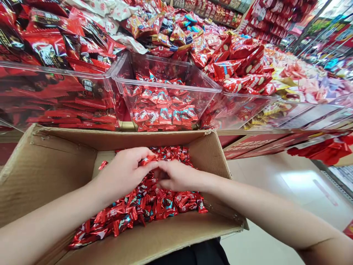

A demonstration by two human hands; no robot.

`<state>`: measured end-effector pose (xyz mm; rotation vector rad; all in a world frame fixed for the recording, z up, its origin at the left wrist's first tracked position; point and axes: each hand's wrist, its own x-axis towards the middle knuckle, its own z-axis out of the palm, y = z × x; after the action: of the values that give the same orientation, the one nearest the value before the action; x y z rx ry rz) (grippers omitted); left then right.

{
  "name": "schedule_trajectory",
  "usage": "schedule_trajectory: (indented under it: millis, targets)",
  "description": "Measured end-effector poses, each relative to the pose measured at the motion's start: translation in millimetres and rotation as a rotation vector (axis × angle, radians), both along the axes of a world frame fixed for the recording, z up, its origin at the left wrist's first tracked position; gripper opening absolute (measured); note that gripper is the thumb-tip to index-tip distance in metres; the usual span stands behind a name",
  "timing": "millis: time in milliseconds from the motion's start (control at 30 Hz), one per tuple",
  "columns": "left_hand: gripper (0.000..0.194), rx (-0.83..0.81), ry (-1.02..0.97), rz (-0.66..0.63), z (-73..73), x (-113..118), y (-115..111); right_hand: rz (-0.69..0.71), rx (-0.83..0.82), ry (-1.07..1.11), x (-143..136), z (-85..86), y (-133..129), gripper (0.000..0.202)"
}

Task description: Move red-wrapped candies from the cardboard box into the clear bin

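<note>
Both my hands are inside an open cardboard box (pixel 165 235), over a heap of small red wrapped candies (pixel 162 206). My left hand (pixel 129 167) has its thumb and fingers closed round a red candy (pixel 148 159). My right hand (pixel 173 175) is beside it, its fingertips meeting the left thumb. The right fingers are curled, and whatever they hold, if anything, is hidden. Beyond the box stands a clear plastic bin (pixel 168 86), partly filled with similar red candies, some lined up at its front wall.
A clear bin of larger red and black packets (pixel 49 51) stands at the left. More bins with red packets (pixel 239 70) and pink and yellow sweets (pixel 300 81) run off to the right. Pale floor tiles (pixel 248 173) show right of the box.
</note>
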<state>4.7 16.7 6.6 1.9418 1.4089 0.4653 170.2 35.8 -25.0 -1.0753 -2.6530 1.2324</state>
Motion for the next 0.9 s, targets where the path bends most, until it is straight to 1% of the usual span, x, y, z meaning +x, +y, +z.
schedule_trajectory:
  millis: [33, 100, 133, 167, 200, 267, 300, 333, 367, 400, 433, 467, 500, 567, 600, 633, 667, 700, 733, 800, 867, 900]
  targets:
    - [0.021, -0.02, -0.014, 0.007, -2.1, -1.2, -3.4, 0.071, -0.026, -0.033, 1.4, -5.3, -4.0, 0.018]
    - [0.019, -0.082, -0.069, 0.055, -4.6, -1.8, -8.5, 0.286, -0.026, -0.135, 5.3, -17.4, -15.0, 0.017]
    - [0.018, -0.128, -0.138, 0.1, -4.5, -1.3, -9.6, 0.396, 0.023, -0.204, 7.4, -24.4, -22.1, 0.018]
    - [0.017, -0.193, -0.243, 0.154, -3.5, -0.4, -9.7, 0.479, 0.104, -0.272, 9.1, -31.6, -29.9, 0.019]
    - [0.016, -0.266, -0.377, 0.212, -1.6, 0.5, -8.8, 0.528, 0.203, -0.325, 10.4, -38.6, -37.8, 0.019]
    - [0.014, -0.421, -0.676, 0.313, 3.6, 1.7, -5.3, 0.544, 0.371, -0.363, 10.9, -49.2, -50.0, 0.017]
    - [0.012, -0.495, -0.805, 0.349, 6.3, 1.7, -3.3, 0.548, 0.411, -0.359, 10.2, -51.5, -52.7, 0.018]
    - [0.011, -0.556, -0.903, 0.374, 8.7, 1.3, -1.6, 0.558, 0.415, -0.338, 9.1, -51.3, -52.7, 0.018]
    - [0.013, -0.599, -0.969, 0.394, 10.7, 0.4, -0.2, 0.565, 0.379, -0.313, 8.0, -48.5, -49.8, 0.014]
    - [0.016, -0.625, -1.019, 0.41, 12.4, -0.8, 0.8, 0.534, 0.319, -0.282, 6.9, -43.4, -44.7, 0.011]
    - [0.018, -0.64, -1.057, 0.422, 13.7, -2.2, 1.5, 0.454, 0.237, -0.238, 6.3, -36.5, -37.9, 0.009]
    - [0.02, -0.644, -1.089, 0.436, 15.0, -3.8, 2.0, 0.326, 0.138, -0.173, 6.1, -28.5, -30.4, 0.007]
    - [0.021, -0.644, -1.12, 0.452, 16.2, -5.4, 2.4, 0.166, 0.023, -0.077, 6.5, -20.2, -22.8, 0.008]
    - [0.021, -0.654, -1.174, 0.486, 18.8, -8.6, 3.1, -0.158, -0.256, 0.189, 8.2, -4.5, -9.8, 0.012]
    - [0.02, -0.665, -1.192, 0.492, 20.2, -10.0, 3.4, -0.283, -0.402, 0.344, 9.3, 2.2, -5.0, 0.016]
    - [0.019, -0.666, -1.199, 0.489, 21.5, -11.3, 3.6, -0.376, -0.536, 0.488, 10.2, 8.2, -1.5, 0.02]
    - [0.017, -0.664, -1.194, 0.475, 22.6, -12.1, 3.5, -0.444, -0.638, 0.609, 10.9, 13.4, 0.9, 0.023]
    - [0.014, -0.664, -1.175, 0.457, 23.5, -12.4, 3.1, -0.494, -0.701, 0.702, 11.2, 17.9, 2.4, 0.026]
    - [0.013, -0.67, -1.138, 0.443, 24.0, -12.0, 2.3, -0.531, -0.725, 0.77, 10.9, 21.9, 3.0, 0.028]
    - [0.013, -0.676, -1.03, 0.426, 24.0, -9.0, -0.1, -0.57, -0.731, 0.862, 8.5, 28.5, 2.4, 0.028]
    - [0.011, -0.652, -0.933, 0.429, 23.2, -4.1, -2.8, -0.575, -0.729, 0.938, 4.1, 32.8, 0.3, 0.026]
    - [0.016, -0.617, -0.899, 0.439, 22.8, -1.7, -3.9, -0.566, -0.725, 0.976, 1.5, 34.1, -0.9, 0.026]
